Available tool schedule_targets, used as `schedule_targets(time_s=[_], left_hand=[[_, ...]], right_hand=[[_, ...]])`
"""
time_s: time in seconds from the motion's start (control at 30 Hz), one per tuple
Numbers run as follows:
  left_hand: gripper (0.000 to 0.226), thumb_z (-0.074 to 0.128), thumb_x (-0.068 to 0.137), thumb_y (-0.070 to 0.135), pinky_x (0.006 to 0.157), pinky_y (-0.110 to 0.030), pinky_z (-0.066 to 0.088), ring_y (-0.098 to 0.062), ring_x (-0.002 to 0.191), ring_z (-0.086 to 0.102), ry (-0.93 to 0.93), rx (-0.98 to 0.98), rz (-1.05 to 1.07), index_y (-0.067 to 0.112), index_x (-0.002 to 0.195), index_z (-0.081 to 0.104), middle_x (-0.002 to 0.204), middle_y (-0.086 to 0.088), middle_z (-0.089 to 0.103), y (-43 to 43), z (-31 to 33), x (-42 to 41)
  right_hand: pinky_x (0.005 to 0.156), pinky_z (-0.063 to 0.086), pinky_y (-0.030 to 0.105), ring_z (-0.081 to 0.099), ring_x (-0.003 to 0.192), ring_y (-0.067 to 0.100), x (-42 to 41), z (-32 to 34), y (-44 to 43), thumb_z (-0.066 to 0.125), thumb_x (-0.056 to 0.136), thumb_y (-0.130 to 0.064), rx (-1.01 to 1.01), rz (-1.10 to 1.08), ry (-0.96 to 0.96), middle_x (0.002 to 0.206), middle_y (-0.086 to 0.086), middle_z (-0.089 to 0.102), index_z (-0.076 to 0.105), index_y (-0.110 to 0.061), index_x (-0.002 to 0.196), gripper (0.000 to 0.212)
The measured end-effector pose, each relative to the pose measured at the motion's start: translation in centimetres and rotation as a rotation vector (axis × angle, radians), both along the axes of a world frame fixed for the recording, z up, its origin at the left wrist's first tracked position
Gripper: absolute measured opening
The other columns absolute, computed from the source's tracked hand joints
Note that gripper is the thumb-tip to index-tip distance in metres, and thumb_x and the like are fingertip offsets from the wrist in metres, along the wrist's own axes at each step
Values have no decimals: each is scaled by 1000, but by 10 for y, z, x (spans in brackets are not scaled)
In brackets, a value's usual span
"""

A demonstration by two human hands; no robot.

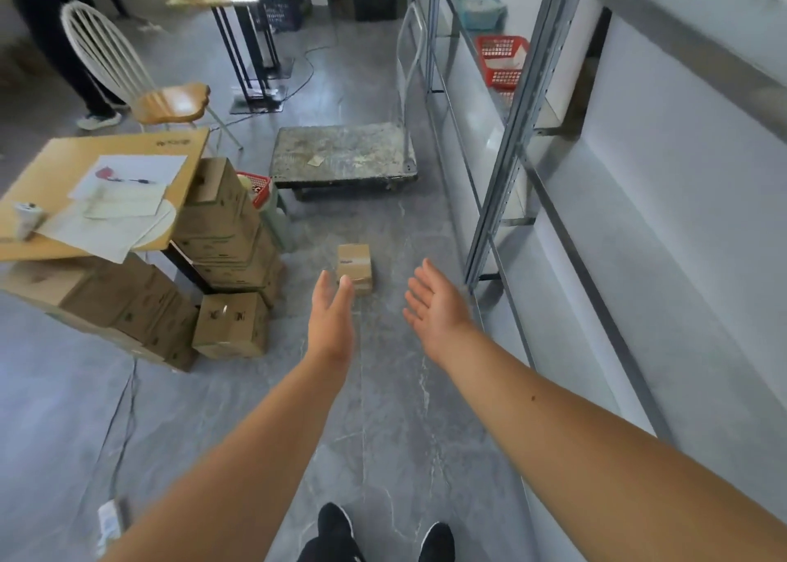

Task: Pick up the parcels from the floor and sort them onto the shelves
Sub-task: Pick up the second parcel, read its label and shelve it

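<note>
— Where are the hands, and what are the fingers doing?

— Both are stretched out in front of me and hold nothing. My left hand (330, 314) has its fingers straight and close together, with the thumb off to one side. My right hand (434, 306) has the palm turned inward and the fingers loosely spread. One small cardboard parcel (354, 265) sits on the floor (383, 391), just past my left fingertips and to the left of my right fingertips. In the head view the left fingertips overlap its near corner. I judge they are above it rather than touching, but I cannot tell for sure

— What worries you from here?

— Mostly the grasp. The parcel is small and low, so if I close on it from one side only I may push it along the smooth floor instead of lifting it. I want fingers on both sides before I squeeze. The stack of boxes (230, 229) stands to the left of my left fingers, and a careless sweep could knock it. The shelves (511, 135) run along beyond my right fingers, with their metal uprights near. Swinging the parcel across quickly could clip a post and drop it

— Anything else?

— The tape on top looks glossy, so a pinch from above might slip, and I would take it by the side faces
</note>
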State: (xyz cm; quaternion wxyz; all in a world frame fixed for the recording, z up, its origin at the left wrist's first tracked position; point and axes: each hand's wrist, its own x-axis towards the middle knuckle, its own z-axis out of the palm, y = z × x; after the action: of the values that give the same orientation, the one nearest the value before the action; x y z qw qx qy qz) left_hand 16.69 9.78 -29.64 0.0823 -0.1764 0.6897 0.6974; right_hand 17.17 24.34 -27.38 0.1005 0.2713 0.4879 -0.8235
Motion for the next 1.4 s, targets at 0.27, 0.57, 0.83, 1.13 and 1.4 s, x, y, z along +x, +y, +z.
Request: schedule_targets(time_s=[0.27, 0.57, 0.83, 1.13, 1.4], left_hand=[[67, 45, 113, 50, 130, -48, 28, -23, 163, 31, -20, 36, -10, 31, 173, 21, 179, -1, 27, -30, -12, -100], [63, 43, 112, 54, 131, -48, 30, -20, 159, 36, -31, 39, -70, 33, 170, 30, 176, 4, 34, -72, -20, -219], [68, 38, 109, 64, 118, -42, 42, -15, 137, 52, -193, 117, -1, 32, 168, 34, 161, 5, 50, -83, -55, -326], [68, 39, 109, 63, 130, -55, 31, -21, 159, 39, -320, 68, 77, 33, 170, 30, 175, 4, 36, -57, -100, -448], [66, 36, 113, 57, 133, -53, 26, -20, 163, 30, -467, -41, 3, 30, 172, 26, 178, 7, 31, -49, -196, -532]], right_hand=[[128, 29, 47, 31, 162, 31, -99, -10, -47, 48, 109, -52, -79, -37, -26, 175, 12, 34, 34, -14, 167, 71], [126, 33, 47, 35, 160, 31, -210, -27, -82, 48, 109, -51, -36, -132, -47, 172, 10, 40, 40, -15, 163, 66], [128, 34, 52, 41, 156, 30, -312, -61, -96, 50, 107, -54, -68, -77, -83, 168, 8, 46, 47, -17, 160, 65], [121, 39, 46, 42, 156, 28, -447, -121, -53, 50, 108, -52, -59, -51, -208, 168, 7, 46, 45, -18, 161, 63], [106, 42, 40, 43, 155, 25, -531, -206, -26, 50, 108, -51, 32, -64, -362, 169, 6, 44, 39, -19, 164, 66]])
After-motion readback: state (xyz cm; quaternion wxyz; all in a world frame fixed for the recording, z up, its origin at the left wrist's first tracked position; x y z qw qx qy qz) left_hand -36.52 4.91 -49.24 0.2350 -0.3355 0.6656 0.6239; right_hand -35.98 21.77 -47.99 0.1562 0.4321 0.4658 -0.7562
